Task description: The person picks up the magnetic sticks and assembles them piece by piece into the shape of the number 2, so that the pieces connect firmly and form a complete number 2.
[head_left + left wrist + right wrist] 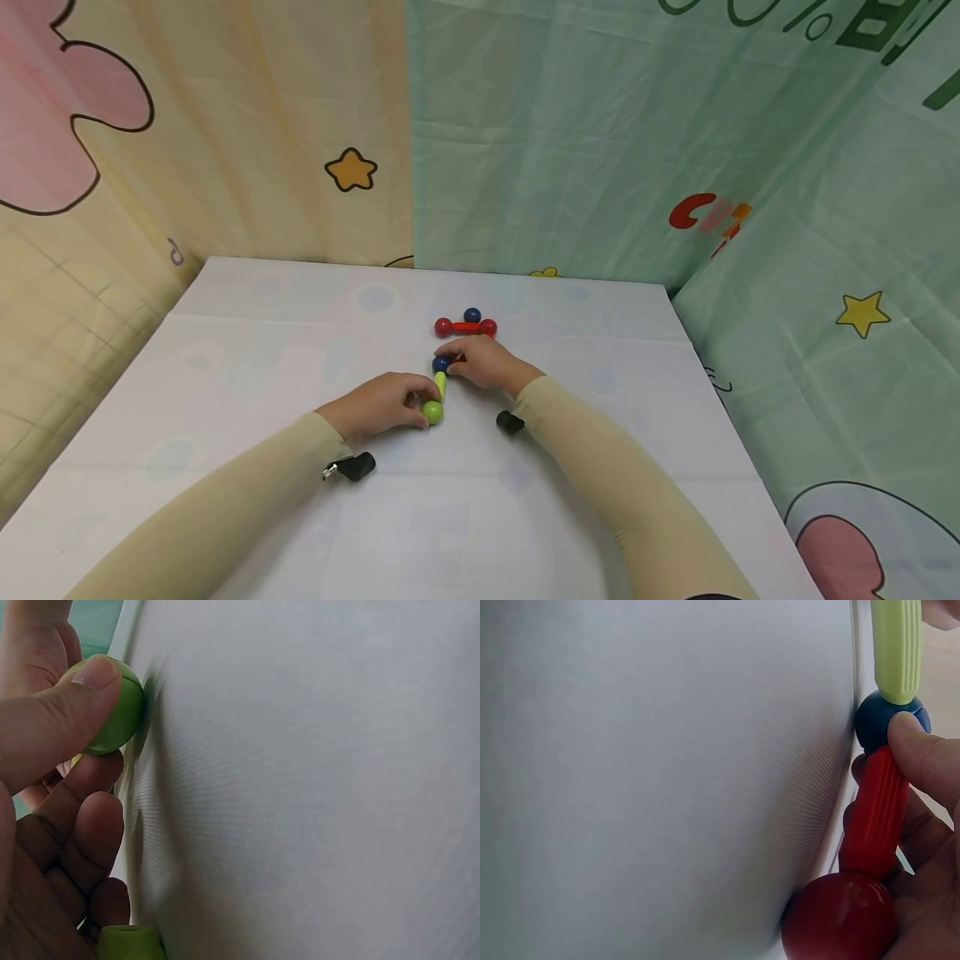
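My left hand (384, 404) pinches a green ball (120, 712) between thumb and fingers at the table surface. From that ball a yellow-green ribbed rod (440, 386) runs to a dark blue ball (877, 720). The right hand (486, 365) grips this blue ball, its thumb pressed on it. In the right wrist view, a red ribbed rod (876, 814) extends from the blue ball to a red ball (840, 919) beneath the palm; the hand hides both in the head view. Near the left palm is another green piece (131, 943), mostly out of frame.
Beyond the right hand lie two more red balls (443, 327) with a red rod (467, 327) between them and a blue ball (472, 315) just behind. The white-covered table (420, 517) meets printed curtains (525, 167) at its back.
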A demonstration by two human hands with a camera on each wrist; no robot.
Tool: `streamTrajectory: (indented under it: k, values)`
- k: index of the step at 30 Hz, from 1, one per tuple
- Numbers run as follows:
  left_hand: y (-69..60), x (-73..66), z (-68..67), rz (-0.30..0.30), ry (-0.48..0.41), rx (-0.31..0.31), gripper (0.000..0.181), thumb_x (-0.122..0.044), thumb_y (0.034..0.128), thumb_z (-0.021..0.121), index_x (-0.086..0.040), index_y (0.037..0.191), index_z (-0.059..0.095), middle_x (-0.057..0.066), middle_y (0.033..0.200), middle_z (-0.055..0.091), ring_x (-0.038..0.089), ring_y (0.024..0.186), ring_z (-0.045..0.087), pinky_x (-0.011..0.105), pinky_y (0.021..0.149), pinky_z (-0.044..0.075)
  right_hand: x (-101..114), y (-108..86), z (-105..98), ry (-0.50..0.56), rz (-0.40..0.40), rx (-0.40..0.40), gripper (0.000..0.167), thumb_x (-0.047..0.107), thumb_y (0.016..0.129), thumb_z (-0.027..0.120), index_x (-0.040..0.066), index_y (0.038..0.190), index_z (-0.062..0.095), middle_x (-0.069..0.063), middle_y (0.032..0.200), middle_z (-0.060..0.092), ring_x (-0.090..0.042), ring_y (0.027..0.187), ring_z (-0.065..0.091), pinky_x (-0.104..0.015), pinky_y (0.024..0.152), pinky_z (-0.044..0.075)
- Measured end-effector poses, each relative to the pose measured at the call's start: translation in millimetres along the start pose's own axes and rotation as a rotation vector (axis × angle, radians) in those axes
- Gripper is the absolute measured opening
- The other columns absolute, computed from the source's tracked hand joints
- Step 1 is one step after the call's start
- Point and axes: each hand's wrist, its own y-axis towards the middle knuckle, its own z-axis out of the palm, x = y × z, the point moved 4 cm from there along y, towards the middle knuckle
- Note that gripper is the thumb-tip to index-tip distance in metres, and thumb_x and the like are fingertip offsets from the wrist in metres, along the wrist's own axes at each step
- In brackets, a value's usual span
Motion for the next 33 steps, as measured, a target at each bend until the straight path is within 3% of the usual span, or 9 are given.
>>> streamTrajectory:
  k: [10,27,33]
  values:
    - [2.1,-5.3,1.3,0.000,0.024,0.005,0.028,-0.024,0.0902,0.085,-0.028,0.115,0.072,-0.010,0.102,0.068,0.013,0.094,0.061,0.034,0.090,0.051,1,-0.4,0,-0.010,-0.015,-0.007,0.041,0.020,0.102,0.071,0.023,0.142,0.068,-0.001,0.141,0.069,-0.018,0.125,0.064,-0.039,0.110,0.052]
    - [4.0,1.8,2.9,0.027,0.039,-0.010,0.029,-0.027,0.0917,0.084,-0.028,0.118,0.072,-0.011,0.101,0.068,0.011,0.095,0.062,0.035,0.091,0.053,1,-0.9,-1,-0.008,-0.030,-0.013,0.042,0.020,0.102,0.071,0.022,0.144,0.066,-0.001,0.140,0.069,-0.018,0.125,0.064,-0.038,0.111,0.052]
    - [4.3,2.0,3.1,0.027,0.048,-0.006,0.029,-0.026,0.0919,0.084,-0.028,0.118,0.072,-0.011,0.101,0.068,0.009,0.095,0.062,0.032,0.089,0.053,-3,-6.8,-11,0.016,-0.045,-0.089,0.049,0.021,0.102,0.071,0.021,0.150,0.060,-0.005,0.137,0.070,-0.021,0.126,0.065,-0.039,0.108,0.054]
